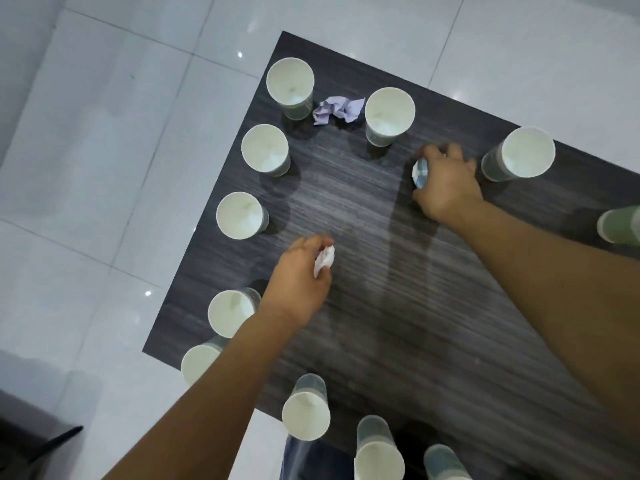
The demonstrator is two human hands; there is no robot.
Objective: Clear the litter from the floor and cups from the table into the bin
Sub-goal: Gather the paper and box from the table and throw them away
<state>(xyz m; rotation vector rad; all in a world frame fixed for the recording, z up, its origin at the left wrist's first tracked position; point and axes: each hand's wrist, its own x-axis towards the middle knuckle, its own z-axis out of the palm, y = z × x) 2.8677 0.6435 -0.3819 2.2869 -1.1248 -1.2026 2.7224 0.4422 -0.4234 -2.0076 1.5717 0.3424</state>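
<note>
On dark wood-grain table [363,306], white tile floor [104,150] around it. Paper cups ring the edge, all upright: left side top to bottom, cup 1 [290,85], cup 2 [265,148], cup 3 [240,215], cup 4 [231,312], cup 5 [199,363]. Left hand [298,282] mid-table, fingers curled round small white paper wad [324,259]. Loose crumpled paper [337,110] lies btwn cup 1 and back cup [389,114], near both. Right hand [446,187] gripping a crumpled wad w/ blue print [420,173], low over table. Far-right cup [526,153] just beside that hand. More cups along near edge, e.g. [305,412].
</note>
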